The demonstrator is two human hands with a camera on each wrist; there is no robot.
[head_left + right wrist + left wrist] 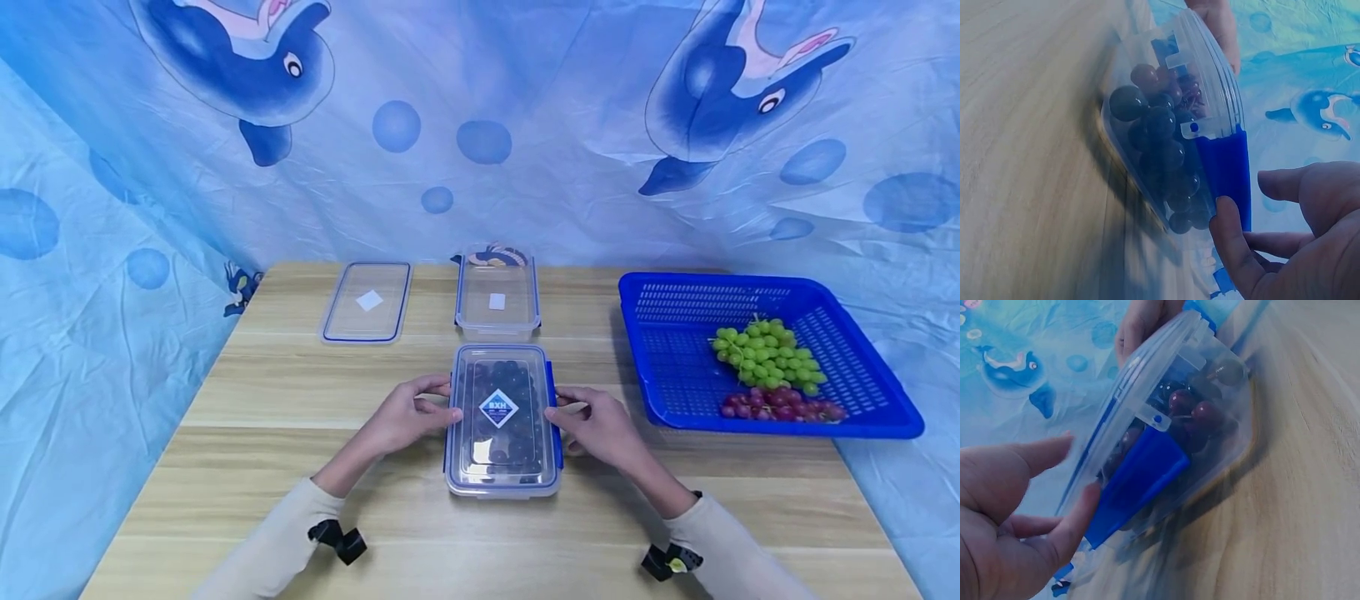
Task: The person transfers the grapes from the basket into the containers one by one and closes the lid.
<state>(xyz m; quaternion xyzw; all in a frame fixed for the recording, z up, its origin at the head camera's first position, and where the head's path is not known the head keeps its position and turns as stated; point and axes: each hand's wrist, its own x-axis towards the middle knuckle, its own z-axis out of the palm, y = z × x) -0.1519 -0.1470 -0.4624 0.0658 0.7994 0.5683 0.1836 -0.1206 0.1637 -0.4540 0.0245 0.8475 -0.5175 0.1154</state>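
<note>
- Lidded clear container of dark grapes, flat on the wooden surface, near the front edge, between both hands.
- Left hand at its left side, fingers relaxed, thumb touching the blue side latch; nothing gripped.
- Right hand at its right side, fingers loosely open, thumb against the blue latch.
- Behind: empty clear container, loose lid.
- Right: blue basket with green grapes and red grapes.

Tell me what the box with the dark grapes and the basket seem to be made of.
The box looks like clear glossy plastic: the grapes show through its walls. The basket looks like blue moulded plastic, with walls pierced by fine slots.
</note>
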